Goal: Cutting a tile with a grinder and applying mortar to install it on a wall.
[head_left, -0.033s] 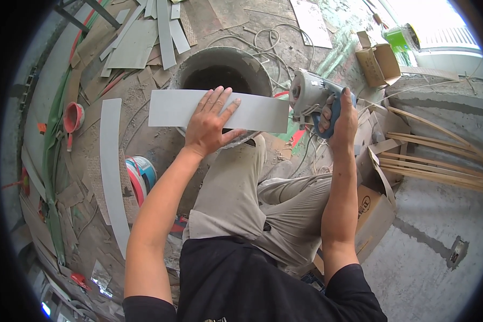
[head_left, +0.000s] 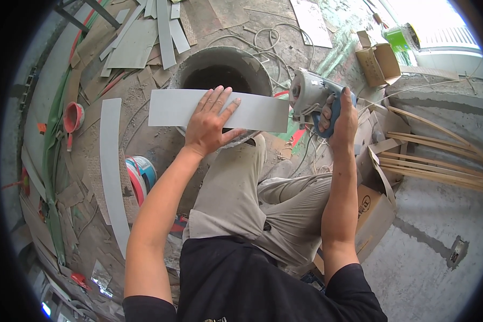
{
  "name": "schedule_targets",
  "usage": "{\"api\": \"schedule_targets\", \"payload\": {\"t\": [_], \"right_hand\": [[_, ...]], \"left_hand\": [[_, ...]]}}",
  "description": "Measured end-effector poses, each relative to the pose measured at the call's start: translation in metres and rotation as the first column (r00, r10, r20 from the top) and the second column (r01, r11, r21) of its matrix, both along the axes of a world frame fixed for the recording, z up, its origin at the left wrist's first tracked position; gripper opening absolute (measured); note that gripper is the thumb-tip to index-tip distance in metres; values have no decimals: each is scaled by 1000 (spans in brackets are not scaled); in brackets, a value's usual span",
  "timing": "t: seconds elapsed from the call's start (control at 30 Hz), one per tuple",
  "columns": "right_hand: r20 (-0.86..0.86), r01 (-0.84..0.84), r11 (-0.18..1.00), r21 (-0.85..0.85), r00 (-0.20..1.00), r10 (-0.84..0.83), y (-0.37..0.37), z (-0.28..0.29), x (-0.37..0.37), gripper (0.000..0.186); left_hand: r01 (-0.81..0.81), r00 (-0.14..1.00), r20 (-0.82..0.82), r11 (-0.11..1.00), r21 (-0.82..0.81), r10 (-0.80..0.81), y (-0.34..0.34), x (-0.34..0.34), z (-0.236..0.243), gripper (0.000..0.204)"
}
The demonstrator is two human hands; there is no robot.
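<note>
A long grey tile strip (head_left: pixel 218 110) lies flat across the rim of a round grey bucket (head_left: pixel 190 67). The left hand (head_left: pixel 208 124) presses on it, fingers spread flat. At the strip's right end, the right hand (head_left: pixel 342 119) has its fingers wrapped tight around a grey-and-blue handheld cutter (head_left: pixel 312 96). More grey offcuts (head_left: pixel 145 37) litter the floor beyond. An open brown cardboard box (head_left: pixel 378 63) sits to the upper right, just beside a green package (head_left: pixel 398 38).

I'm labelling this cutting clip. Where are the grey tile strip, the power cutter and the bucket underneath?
grey tile strip (head_left: pixel 172 109), head view, bare left end of the strip.
power cutter (head_left: pixel 308 91), head view, grey motor housing.
bucket (head_left: pixel 225 56), head view, far rim above the dark opening.
</note>
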State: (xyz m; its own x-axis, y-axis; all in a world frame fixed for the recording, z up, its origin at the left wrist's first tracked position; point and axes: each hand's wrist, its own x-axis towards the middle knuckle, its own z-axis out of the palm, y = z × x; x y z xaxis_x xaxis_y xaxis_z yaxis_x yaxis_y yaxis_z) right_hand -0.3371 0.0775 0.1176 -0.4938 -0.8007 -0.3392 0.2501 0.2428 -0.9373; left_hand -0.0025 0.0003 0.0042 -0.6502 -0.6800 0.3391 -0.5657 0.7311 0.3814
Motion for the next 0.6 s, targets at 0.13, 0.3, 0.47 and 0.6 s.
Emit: {"api": "schedule_targets", "payload": {"t": [0.13, 0.3, 0.47, 0.6], "right_hand": [[-3, 8, 1000, 16, 1000, -8, 1, 0, 0, 58], [-15, 6, 1000, 7, 1000, -6, -1, 1, 2, 58], [6, -2, 1000, -17, 1000, 2, -1, 1, 0, 59], [19, -2, 1000, -14, 1000, 3, -1, 3, 2, 57]], "left_hand": [[0, 1000, 8, 1000, 11, -1, 0, 0, 0, 74], [2, 1000, 3, 1000, 5, -2, 0, 0, 0, 75], [-3, 1000, 8, 1000, 3, 3, 0, 0, -1, 75], [1, 1000, 10, 1000, -1, -1, -1, 0, -2, 75]]}}
